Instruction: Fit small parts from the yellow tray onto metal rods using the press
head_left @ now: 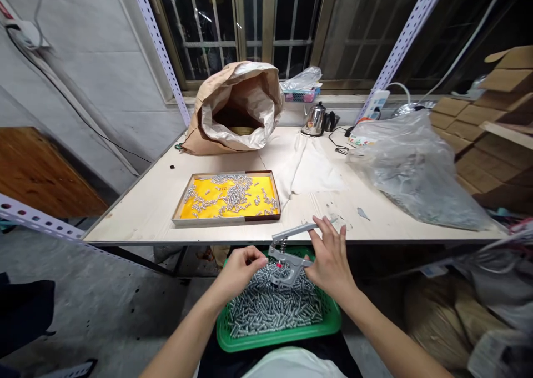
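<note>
My right hand [332, 256] is wrapped round the handles of grey spring-loaded hand-press pliers [295, 266], with a coil spring and a small red piece by the jaws. The upper handle is raised. Close to the left of the jaws, my left hand [242, 268] is closed in a pinch; what sits between its fingertips is too small to make out. Below both hands, a green plastic basket [278, 342] rests on my lap, filled with small silver screw-like metal pieces [270, 310].
On the table [137, 217] lies a shallow box [227, 221] with a yellow bottom and scattered metal pieces. Behind it stands an open paper sack [200, 122]. A kettle [314, 120], a clear plastic bag [416, 167] and stacked cardboard boxes [470, 122] are farther right.
</note>
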### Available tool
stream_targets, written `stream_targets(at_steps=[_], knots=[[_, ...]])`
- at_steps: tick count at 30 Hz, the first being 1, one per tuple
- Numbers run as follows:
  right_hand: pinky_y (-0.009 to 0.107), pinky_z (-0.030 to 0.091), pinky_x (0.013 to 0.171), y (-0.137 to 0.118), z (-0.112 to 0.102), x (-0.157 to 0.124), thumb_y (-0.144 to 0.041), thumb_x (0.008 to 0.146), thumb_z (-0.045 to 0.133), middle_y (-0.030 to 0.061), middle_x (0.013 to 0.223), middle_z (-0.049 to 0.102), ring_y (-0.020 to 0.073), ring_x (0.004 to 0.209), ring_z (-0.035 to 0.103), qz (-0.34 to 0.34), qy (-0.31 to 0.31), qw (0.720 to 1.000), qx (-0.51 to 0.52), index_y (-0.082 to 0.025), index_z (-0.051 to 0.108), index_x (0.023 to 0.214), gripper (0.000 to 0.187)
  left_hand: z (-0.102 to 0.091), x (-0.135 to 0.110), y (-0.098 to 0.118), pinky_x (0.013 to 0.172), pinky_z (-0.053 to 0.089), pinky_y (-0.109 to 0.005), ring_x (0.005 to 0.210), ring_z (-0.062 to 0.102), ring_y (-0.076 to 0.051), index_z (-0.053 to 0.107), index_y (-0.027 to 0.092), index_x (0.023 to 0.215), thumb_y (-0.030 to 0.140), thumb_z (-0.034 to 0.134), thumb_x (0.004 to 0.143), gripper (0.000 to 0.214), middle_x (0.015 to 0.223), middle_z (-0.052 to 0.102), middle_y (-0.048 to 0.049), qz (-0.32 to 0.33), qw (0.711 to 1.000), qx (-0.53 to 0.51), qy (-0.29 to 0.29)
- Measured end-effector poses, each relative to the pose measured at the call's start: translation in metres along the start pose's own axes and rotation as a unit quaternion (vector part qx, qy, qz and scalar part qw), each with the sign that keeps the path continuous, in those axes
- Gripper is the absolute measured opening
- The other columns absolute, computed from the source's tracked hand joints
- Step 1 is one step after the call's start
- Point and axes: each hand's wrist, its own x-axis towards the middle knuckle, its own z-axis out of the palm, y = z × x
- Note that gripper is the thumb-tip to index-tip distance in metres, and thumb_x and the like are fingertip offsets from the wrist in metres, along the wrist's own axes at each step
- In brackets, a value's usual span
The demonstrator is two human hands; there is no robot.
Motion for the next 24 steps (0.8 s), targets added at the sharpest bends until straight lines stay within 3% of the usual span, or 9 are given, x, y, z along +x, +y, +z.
stream_targets(at_steps=[4,14,24], knots=[[0.063,0.008,0.113,-0.008,-0.001,0.003,-0.009,0.069,0.047,0.0187,0.141,0.040,0.0311,0.139,0.023,-0.005,-0.018,1.000,0.020,-0.010,0.049,0.117,0.048,0.018,-0.007,-0.011,0.063,0.036,-0.024,0.065,0.046,-0.013,0.057,0.017,0.070,0.039,0.057,0.080,0.025,0.068,0.053,0.0014,0.011,1.000,0.013,0.001],[0.065,0.002,0.111,-0.015,0.001,0.001,-0.007,0.061,0.046,0.0184,0.144,0.035,0.0313,0.141,0.018,0.001,-0.050,0.998,0.037,-0.012,0.047,0.116,0.055,0.013,-0.015,0.007,0.068,0.038,-0.028,0.074,0.055,-0.019,0.059,0.017,0.069,0.026,0.054,0.080,0.016,0.075,0.059,-0.0035,0.033,0.983,0.180,-0.022],[0.066,0.004,0.111,-0.018,0.000,-0.007,-0.007,0.059,0.046,0.0208,0.147,0.030,0.0321,0.142,0.013,0.012,-0.050,0.998,0.039,-0.011,0.045,0.114,0.055,0.014,-0.012,0.002,0.062,0.037,-0.026,0.065,0.053,-0.016,0.059,0.015,0.064,0.024,0.060,0.069,0.010,0.067,0.061,-0.0004,-0.038,0.993,0.062,-0.089]])
